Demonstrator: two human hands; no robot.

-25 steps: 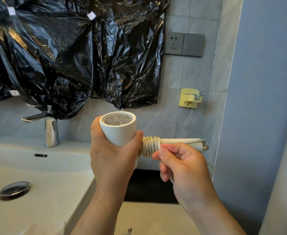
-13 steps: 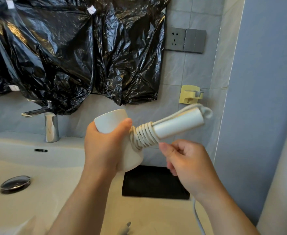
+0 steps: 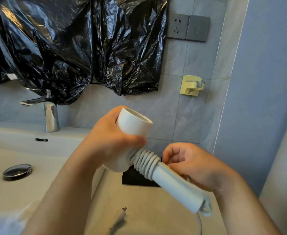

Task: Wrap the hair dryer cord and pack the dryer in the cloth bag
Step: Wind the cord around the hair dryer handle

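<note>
The hair dryer (image 3: 134,126) is white and smooth, with a short round body and a long round handle (image 3: 176,185). I can see the open round end of the body, and it points up and a bit to the right. The handle goes the other way, down and to the right, toward me. So the long line of the dryer runs from top left to bottom right.

The cord (image 3: 146,162) is pale grey-white. It is wound in many tight rings around the top of the handle, right where the handle meets the body. One bit of cord runs along the handle and makes a little loop at the handle's end. Another bit hangs down below that end.

My left hand (image 3: 108,141) grips the body, with the fingers curled around it from the left. The dryer sticks out to the right of this hand. My right hand (image 3: 193,165) is just behind the handle, next to the rings. Its fingers are curled in tight, and the thumb pinches the cord against the handle.

The dryer is up in the air over the counter (image 3: 156,209), to the right of the sink (image 3: 29,150). The plug (image 3: 120,217) lies on the counter below.
</note>
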